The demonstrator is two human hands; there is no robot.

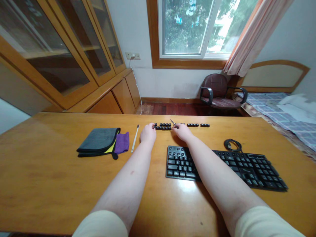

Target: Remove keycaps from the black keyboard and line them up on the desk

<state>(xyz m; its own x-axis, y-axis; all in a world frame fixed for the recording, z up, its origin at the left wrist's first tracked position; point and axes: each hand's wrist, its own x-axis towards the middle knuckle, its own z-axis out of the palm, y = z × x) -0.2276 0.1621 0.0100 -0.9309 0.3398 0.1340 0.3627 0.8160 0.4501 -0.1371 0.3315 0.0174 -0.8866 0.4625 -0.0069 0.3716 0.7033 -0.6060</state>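
Note:
Black keycaps [165, 128] lie in two short rows near the table's far edge. At the left end of these rows is my left hand [148, 132], its fingers curled and touching the end keycaps. My right hand [182, 131] is closed at the right end of the lower row. A thin, pointed metal tool [172, 121] sticks out of its fingers; its kind is hard to make out. More keycaps [193, 125] continue the far row to the right. Under my right forearm, which hides part of it, lies a black keyboard [182, 163] with its top-left key positions bare.
Left of my hands are a white toothbrush [135, 139], a purple cloth [122, 143] and a folded grey cloth [98, 141]. A coiled black cable [232, 145] rests behind the keyboard. Beyond the wooden table [49, 184] stands an armchair [217, 90].

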